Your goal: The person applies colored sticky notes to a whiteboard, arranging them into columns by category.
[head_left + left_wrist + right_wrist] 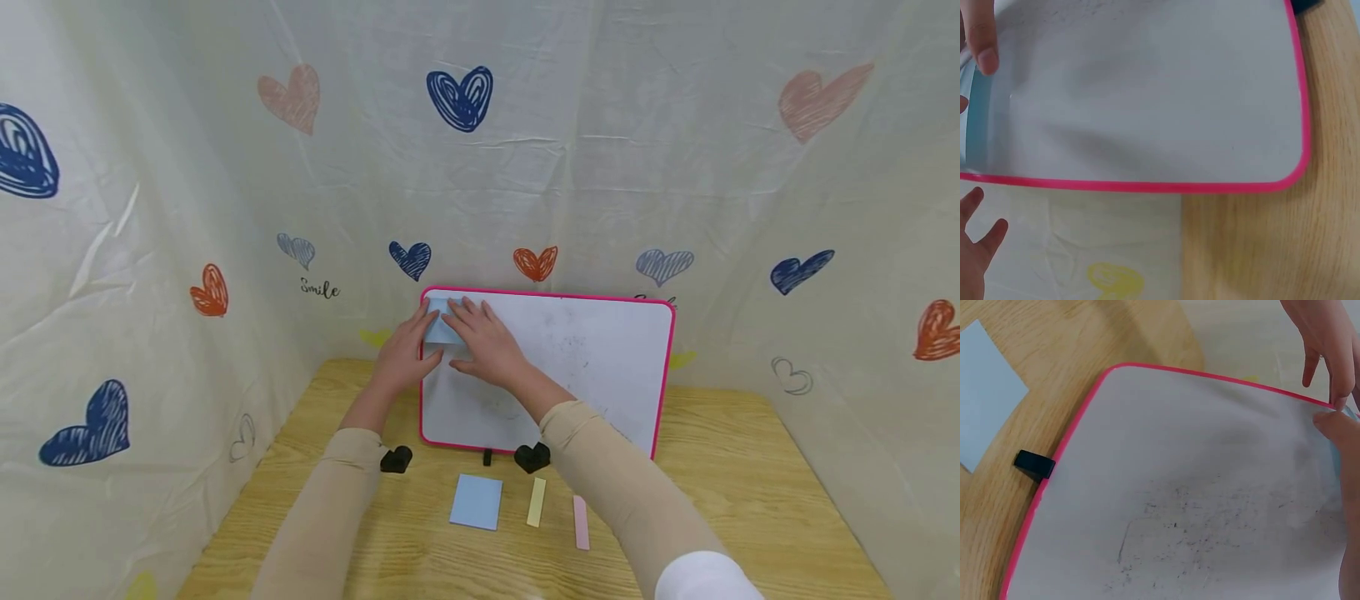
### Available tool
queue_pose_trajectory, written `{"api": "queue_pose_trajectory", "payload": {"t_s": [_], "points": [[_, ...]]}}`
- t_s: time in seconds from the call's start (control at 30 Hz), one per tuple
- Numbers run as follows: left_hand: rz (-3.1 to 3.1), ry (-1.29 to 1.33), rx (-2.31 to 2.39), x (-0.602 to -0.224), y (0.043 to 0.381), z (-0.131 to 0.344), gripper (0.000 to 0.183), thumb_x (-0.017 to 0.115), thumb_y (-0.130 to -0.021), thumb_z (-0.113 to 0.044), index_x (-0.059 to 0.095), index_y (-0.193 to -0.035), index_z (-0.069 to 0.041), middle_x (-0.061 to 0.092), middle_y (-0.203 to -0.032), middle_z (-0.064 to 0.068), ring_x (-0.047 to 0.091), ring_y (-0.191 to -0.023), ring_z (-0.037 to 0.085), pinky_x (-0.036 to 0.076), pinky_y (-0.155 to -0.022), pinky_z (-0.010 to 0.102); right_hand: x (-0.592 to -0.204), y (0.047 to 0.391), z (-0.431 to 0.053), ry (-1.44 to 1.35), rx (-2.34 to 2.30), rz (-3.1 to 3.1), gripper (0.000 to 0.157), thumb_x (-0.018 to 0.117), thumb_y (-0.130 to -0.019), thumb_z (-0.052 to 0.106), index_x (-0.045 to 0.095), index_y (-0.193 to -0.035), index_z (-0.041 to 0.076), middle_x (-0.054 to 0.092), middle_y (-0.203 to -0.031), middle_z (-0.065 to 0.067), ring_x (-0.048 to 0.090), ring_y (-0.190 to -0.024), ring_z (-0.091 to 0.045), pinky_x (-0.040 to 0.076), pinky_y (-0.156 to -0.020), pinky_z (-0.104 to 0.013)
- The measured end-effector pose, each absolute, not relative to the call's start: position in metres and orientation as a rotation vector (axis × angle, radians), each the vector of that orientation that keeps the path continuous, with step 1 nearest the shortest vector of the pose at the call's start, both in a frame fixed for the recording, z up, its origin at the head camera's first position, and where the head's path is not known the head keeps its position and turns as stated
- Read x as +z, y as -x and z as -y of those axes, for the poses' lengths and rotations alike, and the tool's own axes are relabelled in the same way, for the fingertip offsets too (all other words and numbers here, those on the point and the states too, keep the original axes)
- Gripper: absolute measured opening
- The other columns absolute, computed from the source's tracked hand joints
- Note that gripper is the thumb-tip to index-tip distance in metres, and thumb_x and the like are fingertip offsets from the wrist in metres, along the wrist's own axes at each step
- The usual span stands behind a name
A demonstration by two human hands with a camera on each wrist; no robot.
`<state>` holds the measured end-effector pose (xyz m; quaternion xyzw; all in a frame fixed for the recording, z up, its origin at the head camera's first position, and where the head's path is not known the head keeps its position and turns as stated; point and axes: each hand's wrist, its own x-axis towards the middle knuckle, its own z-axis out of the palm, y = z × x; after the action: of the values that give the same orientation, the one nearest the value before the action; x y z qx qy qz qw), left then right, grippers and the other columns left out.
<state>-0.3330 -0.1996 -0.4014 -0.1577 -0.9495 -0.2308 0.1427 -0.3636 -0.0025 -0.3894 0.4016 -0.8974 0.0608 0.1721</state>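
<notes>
A whiteboard (600,358) with a pink rim leans upright at the back of the table. Over its upper left corner lies a light blue sticky note (445,332), a strip of which also shows at the edge of the left wrist view (977,125). My left hand (402,357) is at the left side of the note and the board's rim, its fingers extended along the paper. From the other side my right hand (489,340) rests with spread, straight fingertips on the note's right part, which it partly covers. Both thumbs point toward each other below the note.
On the wooden table (720,467) before the board lie a blue sticky note pad (476,502), a yellow strip (536,502) and a pink strip (581,523). A small black foot (487,457) sits under the board's lower rim. Behind hangs a heart-printed curtain (585,192).
</notes>
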Motion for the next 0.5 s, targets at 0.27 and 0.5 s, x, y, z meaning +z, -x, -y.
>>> {"api": "queue_pose_trajectory", "payload": {"t_s": [0.27, 0.5], "points": [[2.742, 0.441, -0.639, -0.3996, 0.3305, 0.1974, 0.071, 0.062, -0.09, -0.031, 0.035, -0.152, -0.011, 0.016, -0.162, 0.004, 0.029, -0.14, 0.035, 0.031, -0.109, 0.054, -0.395, 0.3615, -0.0012, -1.099, 0.135, 2.565, 0.085, 0.072, -0.085, 0.048, 0.032, -0.153, 0.016, 0.015, -0.162, -0.005, 0.005, -0.148, -0.025, -0.002, -0.117, -0.043], [2.739, 0.423, -0.532, -0.3978, 0.3287, 0.1972, 0.069, 0.063, -0.09, -0.031, 0.037, -0.15, -0.009, 0.019, -0.161, 0.009, 0.026, -0.142, 0.033, 0.031, -0.11, 0.051, -0.397, 0.3598, -0.0053, -1.072, 0.134, 2.577, 0.086, 0.072, -0.084, 0.05, 0.033, -0.153, 0.017, 0.014, -0.162, -0.005, 0.004, -0.148, -0.024, -0.003, -0.117, -0.042]]}}
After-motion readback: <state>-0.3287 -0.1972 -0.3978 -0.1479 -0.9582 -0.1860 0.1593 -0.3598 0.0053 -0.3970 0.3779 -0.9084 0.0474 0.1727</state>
